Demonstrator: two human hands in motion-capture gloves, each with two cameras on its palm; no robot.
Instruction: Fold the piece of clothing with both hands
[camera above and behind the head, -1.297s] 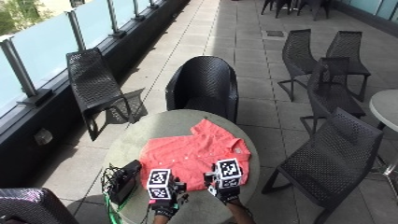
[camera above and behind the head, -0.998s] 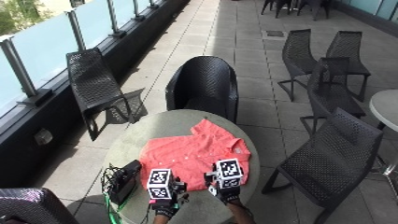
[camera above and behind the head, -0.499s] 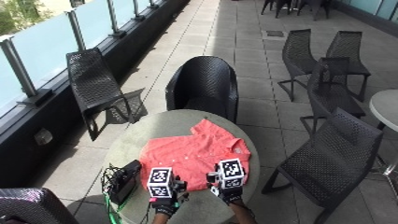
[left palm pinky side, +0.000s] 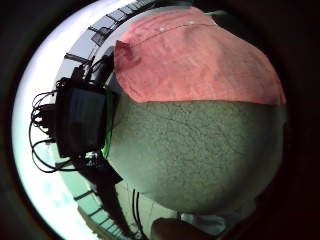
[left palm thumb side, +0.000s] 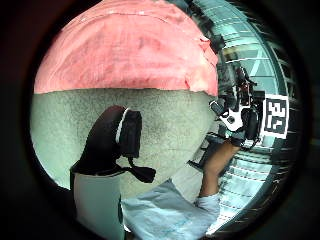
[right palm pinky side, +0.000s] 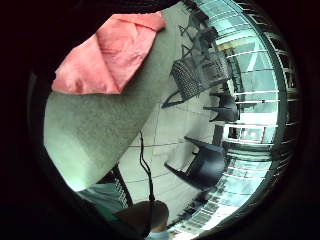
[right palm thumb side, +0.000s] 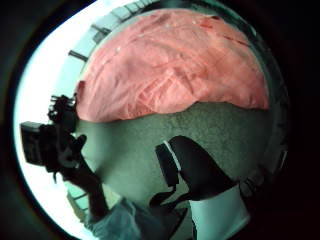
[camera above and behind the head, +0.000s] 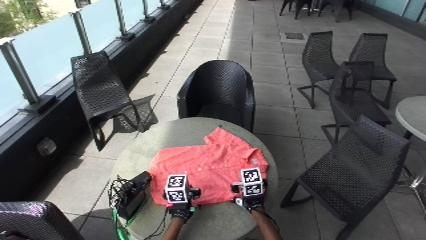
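On a round, grey, speckled stone-like desk (camera above and behind the head: 166, 137), a coral-red short-sleeved woven shirt (camera above and behind the head: 206, 165) lies spread flat, a row of small white buttons down its middle. Its long axis runs from the person's edge of the desk away and to the right, collar end pointing toward the far right rim, hem nearest the hands. Cloth looks thin, lightly creased, sleeves out to either side.

Left hand (camera above and behind the head: 178, 196) in a black glove hovers at the hem's left part; right hand (camera above and behind the head: 251, 189) in a black glove at the hem's right part. Both sit just at the near edge of the shirt; cannot tell whether the fingers of either are curled or straight, nor whether they have hold of cloth. Palm views show the hem edge lying flat on the desk, apart from the palms.

Black boxy device with tangled cables (camera above and behind the head: 133, 192) rests at the desk's left rim, beside the shirt. Black mesh-patterned chairs (camera above and behind the head: 219, 92) stand around on grey paving.
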